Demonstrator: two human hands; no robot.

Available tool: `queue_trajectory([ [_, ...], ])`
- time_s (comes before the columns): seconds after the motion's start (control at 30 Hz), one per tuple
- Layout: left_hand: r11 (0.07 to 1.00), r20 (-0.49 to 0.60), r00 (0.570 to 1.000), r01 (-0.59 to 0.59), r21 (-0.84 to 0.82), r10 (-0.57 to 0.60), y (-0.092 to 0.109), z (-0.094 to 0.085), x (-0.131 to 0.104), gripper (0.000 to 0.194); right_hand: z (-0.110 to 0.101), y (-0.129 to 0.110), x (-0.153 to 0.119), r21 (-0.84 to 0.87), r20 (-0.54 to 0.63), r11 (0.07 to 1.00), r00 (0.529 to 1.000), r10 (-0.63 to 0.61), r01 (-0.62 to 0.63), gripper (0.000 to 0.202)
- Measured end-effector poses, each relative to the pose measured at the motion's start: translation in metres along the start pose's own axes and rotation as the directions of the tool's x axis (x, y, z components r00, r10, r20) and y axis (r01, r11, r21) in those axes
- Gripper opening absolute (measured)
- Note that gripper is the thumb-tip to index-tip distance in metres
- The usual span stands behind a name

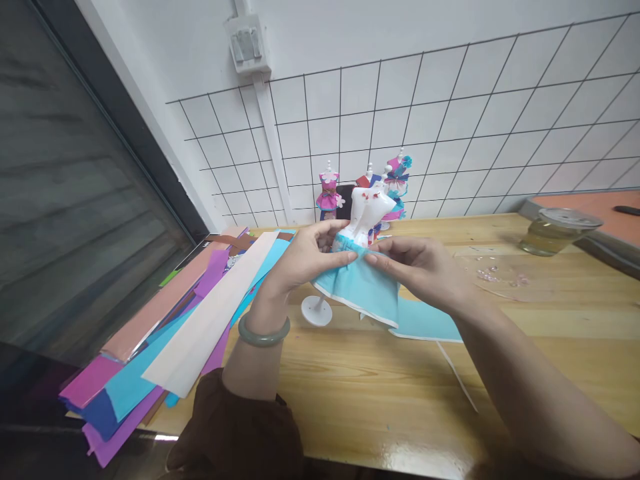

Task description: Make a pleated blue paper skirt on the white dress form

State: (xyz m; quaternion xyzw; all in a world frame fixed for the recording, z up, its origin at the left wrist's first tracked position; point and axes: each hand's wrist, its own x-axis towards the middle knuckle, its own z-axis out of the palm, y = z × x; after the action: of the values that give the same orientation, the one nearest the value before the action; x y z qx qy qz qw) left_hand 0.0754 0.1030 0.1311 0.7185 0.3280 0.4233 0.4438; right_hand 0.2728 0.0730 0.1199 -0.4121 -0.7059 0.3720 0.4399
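Observation:
A small white dress form stands tilted in front of me on a round white base. Light blue fabric with a white edge is gathered round its waist like a skirt. My left hand pinches the gathered top edge at the left of the waist. At the front right of the waist, my right hand pinches the same fabric between thumb and fingers. The fabric's long loose end trails onto the table under my right forearm. Small red marks or pins dot the form's chest.
Several strips of coloured fabric or paper lie piled at the left. Behind stand more little dressed forms, one in pink. At the right are a plate of beads, a cup of yellowish liquid and an orange mat.

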Motion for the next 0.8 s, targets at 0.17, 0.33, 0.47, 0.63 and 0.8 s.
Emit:
queue_trajectory([
  [0.17,1.000,-0.012,1.000,0.012,-0.007,-0.012,-0.0018,0.0000,0.0000,0.057,-0.0007,-0.0005,0.0005,0.031,-0.018,0.999,1.000,0.015,-0.014,0.031],
  [0.33,1.000,0.008,1.000,0.002,-0.018,-0.002,-0.0053,0.0009,0.0006,0.058,0.0023,-0.0014,0.0010,0.058,-0.060,0.998,0.998,0.009,-0.005,0.030],
  [0.47,0.999,0.021,1.000,-0.006,-0.042,0.007,-0.0062,0.0012,0.0011,0.057,0.0046,-0.0036,0.0016,0.090,-0.086,0.996,0.996,0.036,-0.028,0.033],
  [0.63,0.997,0.027,1.000,-0.003,-0.073,0.005,-0.0055,0.0018,0.0011,0.057,0.0062,-0.0074,0.0020,0.150,-0.087,0.988,0.994,0.060,-0.047,0.035],
  [0.8,0.997,0.035,0.999,0.007,-0.075,-0.004,-0.0042,0.0028,0.0006,0.057,0.0049,-0.0046,0.0030,0.171,-0.069,0.983,0.994,0.079,-0.067,0.038],
])
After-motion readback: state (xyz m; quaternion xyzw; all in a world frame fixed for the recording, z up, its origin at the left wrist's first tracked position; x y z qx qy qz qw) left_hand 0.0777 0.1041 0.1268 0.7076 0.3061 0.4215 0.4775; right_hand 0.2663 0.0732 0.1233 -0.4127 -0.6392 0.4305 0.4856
